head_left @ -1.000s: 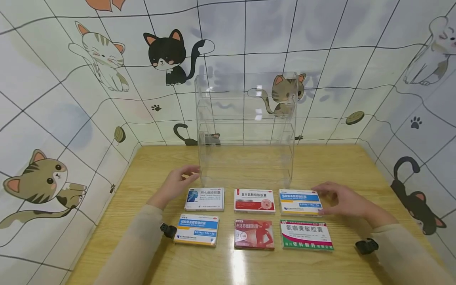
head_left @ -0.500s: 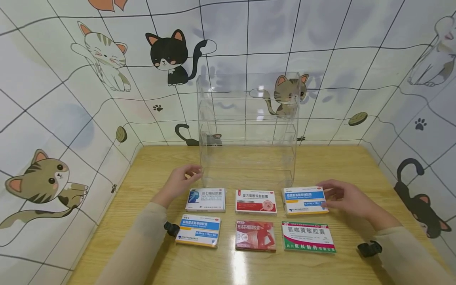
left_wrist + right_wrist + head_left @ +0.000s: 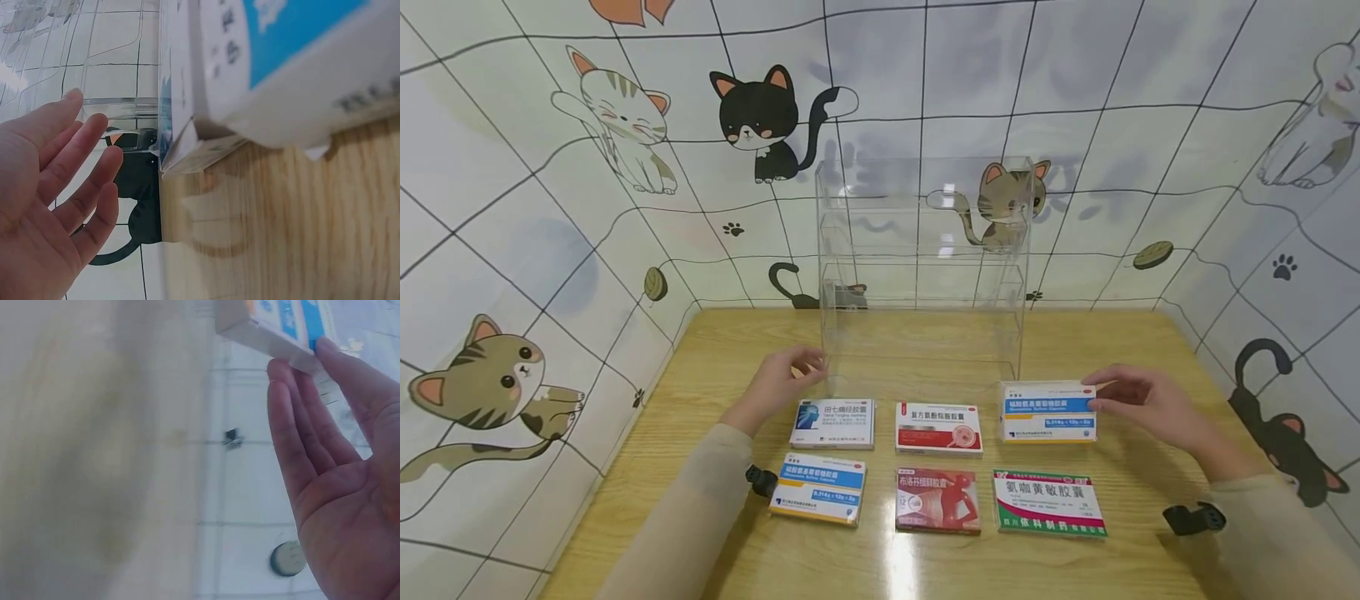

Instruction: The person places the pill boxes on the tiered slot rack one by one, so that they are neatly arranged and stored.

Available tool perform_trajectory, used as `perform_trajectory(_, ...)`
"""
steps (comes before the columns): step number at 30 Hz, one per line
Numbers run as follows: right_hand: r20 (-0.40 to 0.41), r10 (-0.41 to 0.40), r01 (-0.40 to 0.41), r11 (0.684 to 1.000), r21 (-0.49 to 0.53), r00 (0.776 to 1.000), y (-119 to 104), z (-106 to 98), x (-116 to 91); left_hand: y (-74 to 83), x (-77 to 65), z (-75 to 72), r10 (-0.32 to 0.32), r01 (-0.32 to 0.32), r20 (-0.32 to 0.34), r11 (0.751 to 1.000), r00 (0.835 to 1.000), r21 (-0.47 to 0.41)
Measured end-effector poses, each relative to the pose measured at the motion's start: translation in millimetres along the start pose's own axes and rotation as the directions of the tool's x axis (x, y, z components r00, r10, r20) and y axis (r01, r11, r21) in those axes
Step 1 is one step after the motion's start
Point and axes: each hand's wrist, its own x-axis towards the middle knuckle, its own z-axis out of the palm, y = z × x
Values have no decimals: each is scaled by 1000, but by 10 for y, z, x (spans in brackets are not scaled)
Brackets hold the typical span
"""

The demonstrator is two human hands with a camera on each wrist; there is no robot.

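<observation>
The right hand (image 3: 1142, 408) pinches a blue-and-white medicine box (image 3: 1048, 412) by its right edge, with the thumb on the printed face and the fingers at the back. This box is at the right end of the back row, and its face is tilted toward the head camera. The left hand (image 3: 775, 387) is relaxed and holds nothing; its fingers are lightly bent beside the lower left side of a clear rack (image 3: 922, 263). Whether the fingertips touch the rack, I cannot tell.

Just in front of the left hand lies a white box with a blue head picture (image 3: 832, 422). Between this one and the pinched box lies a red-and-white box (image 3: 938, 427). The front row has, from left to right, a second blue-and-white box (image 3: 817, 490), a red box (image 3: 937, 499) and a green-and-magenta box (image 3: 1049, 503), each flat and apart from its neighbours.

The rack stands upright on the wooden table (image 3: 1112, 350), behind the boxes. Farther back is a white wall (image 3: 880, 50) with cartoon cats and black grid lines.
</observation>
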Motion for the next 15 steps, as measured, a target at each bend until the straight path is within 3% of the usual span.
perform_trajectory(5,-67,-60,64,996,57,996,-393,-172,265,49,-8,-12,5,-5,18,1000,1000,17)
perform_trajectory(15,-165,-64,72,996,47,984,-1375,-382,1177,53,3,-21,-7,4,41,998,999,55)
